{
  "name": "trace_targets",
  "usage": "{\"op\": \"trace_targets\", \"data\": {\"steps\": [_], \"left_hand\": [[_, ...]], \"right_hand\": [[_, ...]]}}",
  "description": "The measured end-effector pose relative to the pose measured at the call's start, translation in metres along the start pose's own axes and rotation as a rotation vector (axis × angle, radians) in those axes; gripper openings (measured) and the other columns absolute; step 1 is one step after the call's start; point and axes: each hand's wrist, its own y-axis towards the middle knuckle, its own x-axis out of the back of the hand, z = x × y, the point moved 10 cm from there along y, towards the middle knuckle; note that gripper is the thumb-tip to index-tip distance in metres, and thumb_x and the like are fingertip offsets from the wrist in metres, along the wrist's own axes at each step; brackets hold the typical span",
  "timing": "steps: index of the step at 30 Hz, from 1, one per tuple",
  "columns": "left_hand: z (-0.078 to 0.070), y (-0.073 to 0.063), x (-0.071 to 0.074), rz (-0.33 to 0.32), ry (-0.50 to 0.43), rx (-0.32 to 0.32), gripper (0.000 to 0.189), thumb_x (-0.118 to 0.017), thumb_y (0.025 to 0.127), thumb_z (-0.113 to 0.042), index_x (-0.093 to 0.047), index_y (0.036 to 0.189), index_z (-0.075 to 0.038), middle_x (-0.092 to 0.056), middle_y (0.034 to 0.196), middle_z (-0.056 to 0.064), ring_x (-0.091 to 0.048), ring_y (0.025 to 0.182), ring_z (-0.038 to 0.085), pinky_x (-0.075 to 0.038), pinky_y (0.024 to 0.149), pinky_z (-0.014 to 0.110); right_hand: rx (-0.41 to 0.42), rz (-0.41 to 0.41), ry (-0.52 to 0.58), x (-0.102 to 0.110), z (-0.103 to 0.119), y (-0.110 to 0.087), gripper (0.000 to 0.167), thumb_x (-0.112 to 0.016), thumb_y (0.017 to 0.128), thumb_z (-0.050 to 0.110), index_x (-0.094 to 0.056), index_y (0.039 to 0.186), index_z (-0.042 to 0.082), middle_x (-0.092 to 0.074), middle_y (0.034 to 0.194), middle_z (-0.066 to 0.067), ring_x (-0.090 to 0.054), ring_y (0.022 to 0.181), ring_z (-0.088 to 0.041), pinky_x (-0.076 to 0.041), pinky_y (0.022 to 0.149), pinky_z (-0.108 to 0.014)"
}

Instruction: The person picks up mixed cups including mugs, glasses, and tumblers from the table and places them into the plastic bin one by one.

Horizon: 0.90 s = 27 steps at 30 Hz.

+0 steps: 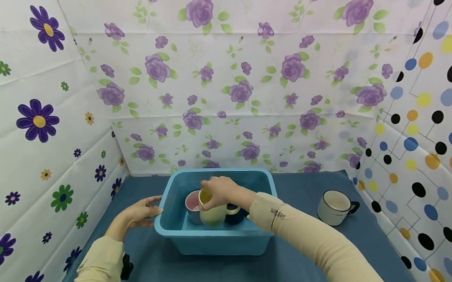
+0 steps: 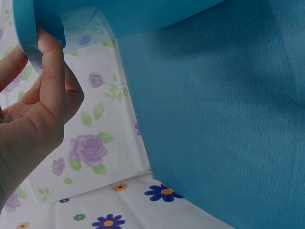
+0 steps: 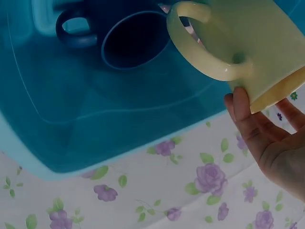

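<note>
A blue plastic basin stands on the table in the head view. My right hand grips a pale yellow mug by its rim, fingers and thumb on either side, inside the basin. The mug's handle shows in the right wrist view, above the basin floor. Left of it is a mug with a pink inside; to its right lies a dark blue mug, partly hidden by the right hand in the head view. My left hand holds the basin's left rim, its fingertips at the lip.
A white enamel mug with a black rim and handle stands right of the basin. Blue cloth covers the table. Flowered sheets hang behind and at the left, a dotted one at the right.
</note>
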Motion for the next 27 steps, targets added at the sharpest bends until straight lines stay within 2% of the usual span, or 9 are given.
{"op": "trace_targets", "data": {"steps": [5,10,17,20,23,27], "left_hand": [[-0.001,0.002,-0.004,0.009,-0.007,-0.003,0.068,-0.054,0.096,-0.015,-0.014,0.148,0.004,-0.051,0.127,0.027,-0.061,0.098,0.021,-0.051,0.089,0.05],[-0.002,-0.001,-0.001,0.007,0.013,0.0,0.068,-0.052,0.097,-0.014,-0.012,0.148,0.005,-0.05,0.127,0.028,-0.06,0.107,0.026,-0.052,0.087,0.048],[-0.005,-0.004,0.0,0.007,0.041,0.014,0.067,-0.05,0.098,-0.014,-0.011,0.148,0.006,-0.042,0.135,0.033,-0.049,0.122,0.042,-0.05,0.09,0.052],[-0.006,-0.004,0.0,0.006,0.055,0.023,0.067,-0.051,0.098,-0.015,-0.012,0.148,0.006,-0.042,0.135,0.033,-0.047,0.123,0.043,-0.049,0.091,0.053],[-0.007,-0.005,0.0,0.001,0.061,0.025,0.066,-0.051,0.097,-0.016,-0.013,0.148,0.005,-0.042,0.136,0.033,-0.046,0.124,0.044,-0.049,0.091,0.053],[-0.006,-0.005,0.0,-0.002,0.062,0.036,0.066,-0.05,0.098,-0.014,-0.012,0.148,0.004,-0.036,0.139,0.034,-0.041,0.127,0.047,-0.049,0.091,0.052]], "right_hand": [[0.079,0.04,-0.067,-0.016,0.008,0.002,0.06,-0.068,0.079,0.05,-0.054,0.129,0.021,-0.062,0.109,0.0,-0.054,0.084,-0.013,-0.047,0.069,-0.023],[0.133,0.045,-0.118,-0.024,0.018,0.007,0.062,-0.068,0.079,0.052,-0.053,0.131,0.022,-0.061,0.106,0.0,-0.053,0.082,-0.013,-0.046,0.067,-0.023],[0.194,0.087,-0.179,-0.038,0.036,0.015,0.064,-0.066,0.081,0.054,-0.05,0.134,0.022,-0.059,0.121,0.001,-0.056,0.094,-0.014,-0.048,0.081,-0.023],[0.211,0.097,-0.166,-0.041,0.041,0.018,0.06,-0.066,0.081,0.053,-0.052,0.131,0.023,-0.056,0.129,0.002,-0.056,0.096,-0.013,-0.048,0.082,-0.021],[0.234,0.097,-0.179,-0.046,0.047,0.023,0.057,-0.066,0.082,0.053,-0.052,0.129,0.023,-0.052,0.136,0.002,-0.057,0.106,-0.014,-0.048,0.088,-0.022],[0.269,0.074,-0.236,-0.057,0.054,0.033,0.058,-0.065,0.082,0.054,-0.053,0.128,0.02,-0.055,0.134,0.001,-0.054,0.119,-0.015,-0.045,0.099,-0.027]]}}
